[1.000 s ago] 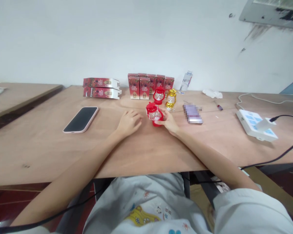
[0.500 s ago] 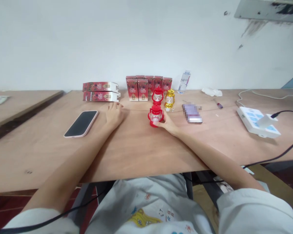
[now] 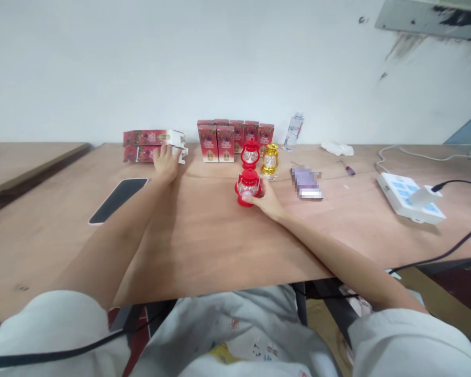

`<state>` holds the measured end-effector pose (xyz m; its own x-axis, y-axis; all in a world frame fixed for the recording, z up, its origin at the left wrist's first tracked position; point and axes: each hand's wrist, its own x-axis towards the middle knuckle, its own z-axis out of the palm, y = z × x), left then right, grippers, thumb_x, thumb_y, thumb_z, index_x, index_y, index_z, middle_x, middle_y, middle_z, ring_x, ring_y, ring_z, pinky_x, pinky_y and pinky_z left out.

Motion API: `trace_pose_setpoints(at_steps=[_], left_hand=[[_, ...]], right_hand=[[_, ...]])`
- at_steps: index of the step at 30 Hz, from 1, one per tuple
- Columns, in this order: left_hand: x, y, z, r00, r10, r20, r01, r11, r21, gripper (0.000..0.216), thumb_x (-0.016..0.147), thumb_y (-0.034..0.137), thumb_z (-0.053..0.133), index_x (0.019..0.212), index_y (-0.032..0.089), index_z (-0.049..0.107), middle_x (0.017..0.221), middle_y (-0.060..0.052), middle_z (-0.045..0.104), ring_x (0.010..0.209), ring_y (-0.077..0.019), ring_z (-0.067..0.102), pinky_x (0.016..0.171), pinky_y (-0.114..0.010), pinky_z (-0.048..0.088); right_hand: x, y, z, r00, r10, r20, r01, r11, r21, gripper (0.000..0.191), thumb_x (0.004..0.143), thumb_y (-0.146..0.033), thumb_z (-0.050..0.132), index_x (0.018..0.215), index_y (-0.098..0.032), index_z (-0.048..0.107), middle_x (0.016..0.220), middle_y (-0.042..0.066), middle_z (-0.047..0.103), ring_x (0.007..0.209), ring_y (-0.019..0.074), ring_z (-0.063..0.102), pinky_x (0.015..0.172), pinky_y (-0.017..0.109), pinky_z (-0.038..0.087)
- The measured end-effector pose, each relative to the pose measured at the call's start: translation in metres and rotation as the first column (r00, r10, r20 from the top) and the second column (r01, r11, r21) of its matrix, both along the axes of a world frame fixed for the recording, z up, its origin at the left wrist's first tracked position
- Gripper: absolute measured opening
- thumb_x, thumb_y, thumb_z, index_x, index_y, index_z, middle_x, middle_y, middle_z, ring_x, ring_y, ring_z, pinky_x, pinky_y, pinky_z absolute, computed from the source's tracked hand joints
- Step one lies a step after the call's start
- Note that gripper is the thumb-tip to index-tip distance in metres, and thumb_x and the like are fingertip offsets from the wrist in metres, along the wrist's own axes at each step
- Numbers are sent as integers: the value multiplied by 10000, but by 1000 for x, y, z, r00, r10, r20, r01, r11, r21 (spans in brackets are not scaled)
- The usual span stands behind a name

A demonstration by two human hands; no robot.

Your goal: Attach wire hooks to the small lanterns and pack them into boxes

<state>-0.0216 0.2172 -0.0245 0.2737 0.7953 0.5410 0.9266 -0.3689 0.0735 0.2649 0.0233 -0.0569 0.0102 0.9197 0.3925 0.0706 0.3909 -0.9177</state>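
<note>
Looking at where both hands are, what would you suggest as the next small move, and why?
I'd probably close the left hand on one of the lying boxes and draw it nearer: its fingers are at their flap ends, while the right hand holds the nearer red lantern, apart from those boxes.

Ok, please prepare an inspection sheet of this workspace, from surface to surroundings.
Surface: brown wooden table, dark marks at front left.
Work items: front red lantern, rear red lantern, gold lantern, all upright; standing boxes behind; two lying boxes left.
Clutter: dark-screened phone, pixelated item, clear bottle, white tissue.
Hands: right hand holds front red lantern; left hand at lying boxes, contact unclear.
Cables: black cable to white plug on power strip; white cable behind; thick black cable across left sleeve.
Surroundings: pale wall, stained upper right.
</note>
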Motion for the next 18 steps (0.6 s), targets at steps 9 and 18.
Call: trace_pose_setpoints(at_steps=[9,18], left_hand=[[-16,-51,20,979,-82,-186,145,921,361,370,820,262,508,1177,191,577,1156,-213,525,1065,-383,489,866,-559,372],[26,-174,22,796,-394,-460,589,681,436,442,841,337,603,1270,275,521,1078,-130,566,901,-238,581,691,-318,490]], right_hand=[[-3,-29,12,736,-616,280,122,528,840,474,831,-269,607,1269,-266,425,1139,91,566,1046,248,567,901,451,457],[-30,-44,15,513,-565,647,-137,690,711,418,922,-246,426,1313,-109,479,920,110,654,848,231,586,793,374,460]])
